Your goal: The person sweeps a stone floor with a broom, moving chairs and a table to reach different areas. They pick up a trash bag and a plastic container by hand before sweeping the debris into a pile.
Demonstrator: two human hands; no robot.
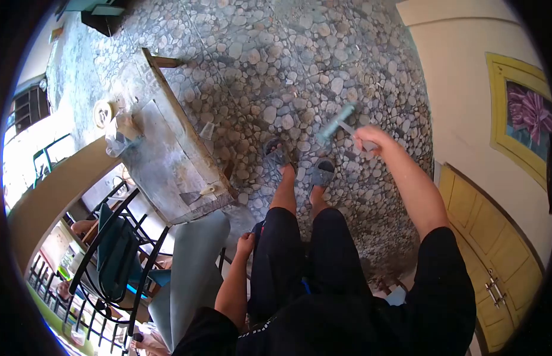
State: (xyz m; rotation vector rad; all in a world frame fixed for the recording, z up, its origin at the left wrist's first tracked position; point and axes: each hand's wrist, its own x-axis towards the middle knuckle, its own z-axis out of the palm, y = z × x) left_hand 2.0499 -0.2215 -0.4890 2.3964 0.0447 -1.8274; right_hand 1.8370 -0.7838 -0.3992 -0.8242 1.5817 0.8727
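My right hand (372,139) is closed around the pale handle of a T-shaped tool (335,124) with a long blue-green head. Blur softens the tool, which overlaps the pebbled floor (371,196) just beyond my feet. Beside my left thigh, my left hand (246,244) hangs with its fingers curled in; whatever they may hold is hidden. Grey slippers (277,155) are on my feet, below the tool's head.
A worn wooden table (163,160) stands to the left, with a plastic bag (119,135) and a tape roll (102,113) at its far side. A grey padded seat (196,261) is near my left arm. Yellow cabinet doors (489,261) line the right wall.
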